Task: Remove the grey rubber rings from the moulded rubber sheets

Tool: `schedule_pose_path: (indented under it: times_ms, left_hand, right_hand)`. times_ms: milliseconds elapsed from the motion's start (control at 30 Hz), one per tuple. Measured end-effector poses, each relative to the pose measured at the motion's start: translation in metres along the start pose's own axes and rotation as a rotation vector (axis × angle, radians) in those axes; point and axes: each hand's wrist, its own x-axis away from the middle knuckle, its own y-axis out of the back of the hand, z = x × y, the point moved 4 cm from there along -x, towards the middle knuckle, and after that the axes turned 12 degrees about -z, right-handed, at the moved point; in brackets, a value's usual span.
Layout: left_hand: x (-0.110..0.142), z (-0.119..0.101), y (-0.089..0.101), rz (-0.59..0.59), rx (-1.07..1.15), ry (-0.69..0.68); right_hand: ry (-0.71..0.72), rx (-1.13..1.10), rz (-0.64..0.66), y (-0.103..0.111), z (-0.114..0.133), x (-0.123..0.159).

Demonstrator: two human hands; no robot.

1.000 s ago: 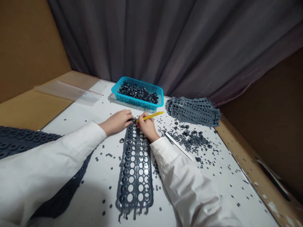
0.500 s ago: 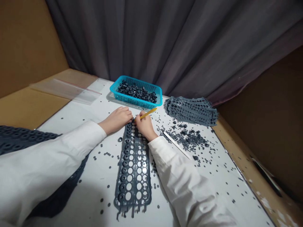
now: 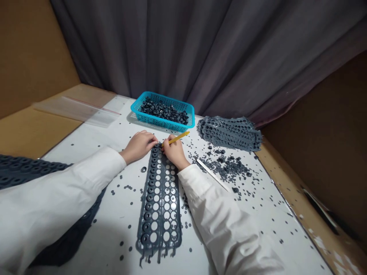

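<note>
Pinched between the thumb and fingers of your right hand (image 3: 174, 152) is the yellow tool (image 3: 179, 137), its lower end at the far end of the perforated sheet (image 3: 161, 217), its other end slanting up and to the right. That sheet lies lengthwise on the white table (image 3: 258, 240), dark rings along its left column. Your left hand (image 3: 138, 146) is palm down, its fingertips together at the sheet's far left corner; you can't tell from this view whether they clench anything. Both your forearms reach in from the near side, converging at that end. Beyond your hands sits the blue basket (image 3: 166, 121) of dark pieces; right of it are the stacked sheets (image 3: 229, 133), with scattered bits (image 3: 232, 168) and a white tool (image 3: 212, 175) nearer you.
</note>
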Motion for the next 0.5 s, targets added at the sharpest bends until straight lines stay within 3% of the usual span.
schedule_pose_path:
  times_ms: [367,500]
  left_hand:
    - [-0.0006,-0.0013,0.0021,-0.033,0.010,0.040]
    - [-0.0022,0.0001,-0.0001,0.019,0.035,-0.008]
  right_hand:
    - [-0.008,-0.015,0.005,0.0004,0.0022,0.0017]
    - [-0.060,-0.095,0.018,0.0008,-0.0013,0.0026]
